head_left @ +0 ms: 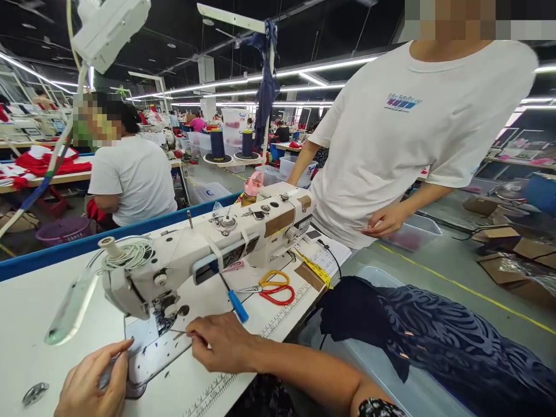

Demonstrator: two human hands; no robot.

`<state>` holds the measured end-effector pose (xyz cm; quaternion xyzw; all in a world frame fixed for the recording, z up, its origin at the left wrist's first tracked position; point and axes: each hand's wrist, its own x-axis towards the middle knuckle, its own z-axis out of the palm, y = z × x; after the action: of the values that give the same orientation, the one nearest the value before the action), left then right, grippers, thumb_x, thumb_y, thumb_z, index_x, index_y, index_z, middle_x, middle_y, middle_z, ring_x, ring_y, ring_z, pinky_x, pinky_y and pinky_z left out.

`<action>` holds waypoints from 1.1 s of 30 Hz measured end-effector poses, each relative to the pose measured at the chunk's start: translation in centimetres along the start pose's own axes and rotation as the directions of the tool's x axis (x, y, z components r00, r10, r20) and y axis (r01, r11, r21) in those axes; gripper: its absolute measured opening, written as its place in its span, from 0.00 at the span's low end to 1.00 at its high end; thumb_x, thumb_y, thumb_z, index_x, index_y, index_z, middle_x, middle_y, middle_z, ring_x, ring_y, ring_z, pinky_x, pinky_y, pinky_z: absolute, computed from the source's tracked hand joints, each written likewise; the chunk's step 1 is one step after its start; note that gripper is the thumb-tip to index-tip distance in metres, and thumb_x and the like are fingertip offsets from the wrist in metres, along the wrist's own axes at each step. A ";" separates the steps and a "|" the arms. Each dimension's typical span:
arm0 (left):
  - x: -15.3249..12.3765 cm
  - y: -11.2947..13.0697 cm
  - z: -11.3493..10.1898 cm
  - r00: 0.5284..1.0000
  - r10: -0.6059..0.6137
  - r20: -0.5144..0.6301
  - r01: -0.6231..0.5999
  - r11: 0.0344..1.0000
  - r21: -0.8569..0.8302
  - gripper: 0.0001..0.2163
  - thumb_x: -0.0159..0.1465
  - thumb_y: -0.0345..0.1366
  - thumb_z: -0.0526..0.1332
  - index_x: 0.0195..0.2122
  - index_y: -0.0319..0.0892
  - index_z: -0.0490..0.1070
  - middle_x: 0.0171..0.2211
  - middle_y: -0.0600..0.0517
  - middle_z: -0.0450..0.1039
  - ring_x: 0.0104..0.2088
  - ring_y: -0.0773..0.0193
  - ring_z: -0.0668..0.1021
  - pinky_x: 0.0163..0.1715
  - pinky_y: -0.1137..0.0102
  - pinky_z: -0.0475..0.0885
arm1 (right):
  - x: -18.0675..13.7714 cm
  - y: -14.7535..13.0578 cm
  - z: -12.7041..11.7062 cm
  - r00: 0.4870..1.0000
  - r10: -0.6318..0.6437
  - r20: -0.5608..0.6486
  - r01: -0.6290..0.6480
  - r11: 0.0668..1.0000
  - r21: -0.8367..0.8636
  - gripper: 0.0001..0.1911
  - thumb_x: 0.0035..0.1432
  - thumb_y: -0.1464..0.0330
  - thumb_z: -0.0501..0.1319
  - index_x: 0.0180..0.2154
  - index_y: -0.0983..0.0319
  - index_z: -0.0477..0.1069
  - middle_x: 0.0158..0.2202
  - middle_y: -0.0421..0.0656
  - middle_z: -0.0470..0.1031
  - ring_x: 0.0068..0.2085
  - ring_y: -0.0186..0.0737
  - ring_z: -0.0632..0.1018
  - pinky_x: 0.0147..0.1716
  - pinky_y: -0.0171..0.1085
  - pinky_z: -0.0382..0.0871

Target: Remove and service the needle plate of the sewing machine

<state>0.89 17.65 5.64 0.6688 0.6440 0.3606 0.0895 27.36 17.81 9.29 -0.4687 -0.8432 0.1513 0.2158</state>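
A white sewing machine (208, 243) stands on the white table, its needle area lit at the left end. My right hand (221, 343) is closed in a pinch, right of the presser foot (164, 315). From its fingertips a thin rod-like thing (177, 331) points toward the foot; its exact kind is too small to tell. My left hand (98, 379) rests by the left edge of the metal plate (152, 353), thumb and forefinger apart. Dark scraps dot the plate. Beyond my right hand lie a blue-handled screwdriver (237, 305) and scissors (273, 288) with one yellow and one red handle.
A person in a white T-shirt (417, 127) stands beyond the machine's right end. Dark blue patterned cloth (443, 330) fills a plastic bin (360, 359) at the right. A yellow tape measure (319, 269) lies at the table's edge. Two thread cones (217, 145) stand behind.
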 end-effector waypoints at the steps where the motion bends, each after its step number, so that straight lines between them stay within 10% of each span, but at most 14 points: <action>1: 0.0 0.6 -0.3 1.000 -0.018 0.003 0.018 1.000 0.004 0.12 0.65 0.45 0.55 0.43 0.50 0.75 0.45 0.47 0.77 0.45 0.48 0.74 0.39 0.55 0.70 | 0.1 0.0 0.0 1.000 -0.005 -0.010 0.005 1.000 0.014 0.16 0.62 0.67 0.53 0.50 0.57 0.71 0.41 0.39 0.82 0.40 0.39 0.81 0.35 0.33 0.67; 33: -0.5 3.2 -0.7 0.996 0.063 -0.064 -0.056 0.992 0.114 0.10 0.67 0.31 0.54 0.43 0.41 0.75 0.41 0.47 0.76 0.44 0.55 0.74 0.43 0.59 0.69 | 1.6 -2.0 1.2 0.983 -0.050 -0.176 0.087 0.974 0.209 0.15 0.65 0.70 0.53 0.48 0.60 0.73 0.43 0.43 0.82 0.40 0.37 0.81 0.39 0.35 0.73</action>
<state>3.06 16.49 7.82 0.6790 0.6457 0.3489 0.0192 24.58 18.07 9.55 -0.4240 -0.8161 0.1939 0.3416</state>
